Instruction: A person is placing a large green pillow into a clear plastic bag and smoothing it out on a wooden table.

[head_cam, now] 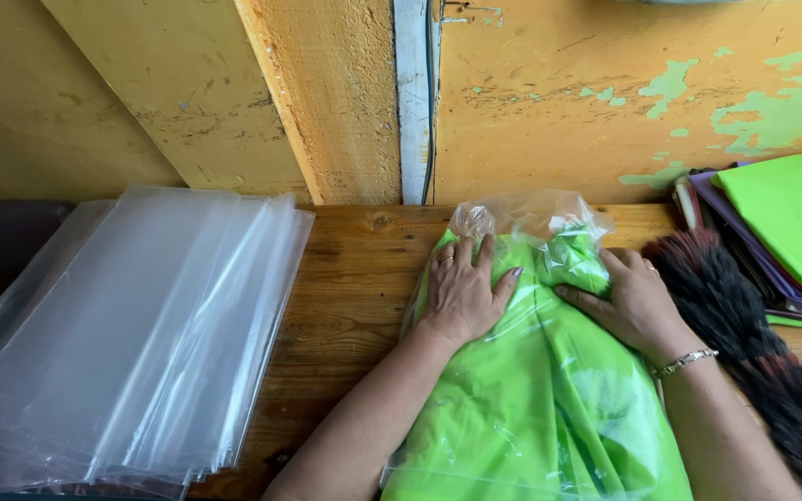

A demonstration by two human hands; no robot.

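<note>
Two hands press a bagged green cloth flat on a wooden table.

At nine o'clock a stack of clear plastic bags (pixel 132 334) lies on the wooden table (pixel 350 278), well apart from the work. At centre, the left hand (pixel 461 292) rests flat with fingers spread on the green cloth (pixel 540 408), which sits inside a clear bag (pixel 522 218) whose loose mouth bunches toward twelve o'clock. The right hand (pixel 633 301), palm down and open, presses the same cloth just beside it. At three o'clock lie a dark brush (pixel 754 343) and a pile of coloured sheets (pixel 795 223).
</note>
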